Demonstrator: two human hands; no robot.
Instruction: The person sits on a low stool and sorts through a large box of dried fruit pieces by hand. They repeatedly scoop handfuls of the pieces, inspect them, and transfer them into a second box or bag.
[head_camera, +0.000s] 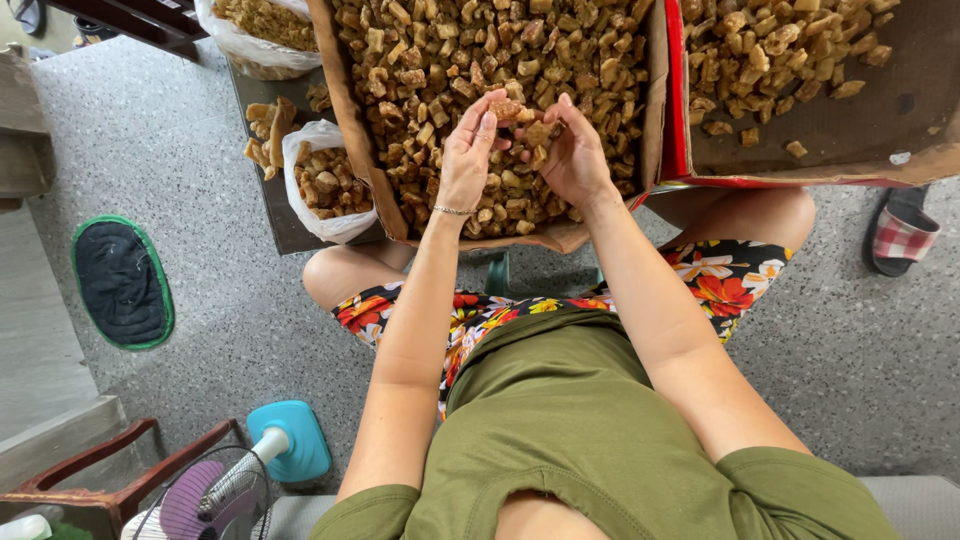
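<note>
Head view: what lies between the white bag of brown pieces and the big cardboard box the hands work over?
Only bare dark tray; bag nearly touches box.

Rough, dry brown chunks fill a matt cardboard box; speckled floor looks smooth.

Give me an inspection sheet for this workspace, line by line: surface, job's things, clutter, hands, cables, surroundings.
Surface: speckled grey floor; a low dark board carries bags.
Job's things: cardboard box full of brown chunks; second box at right, partly filled.
Clutter: two white bags of chunks, loose pieces beside them.
Hands: left hand and right hand raised over the box, fingers pinching chunks; bracelet on left wrist.
Cables: nothing seen.
Surroundings: green-edged mat, fan, wooden chair, checked sandal.
</note>
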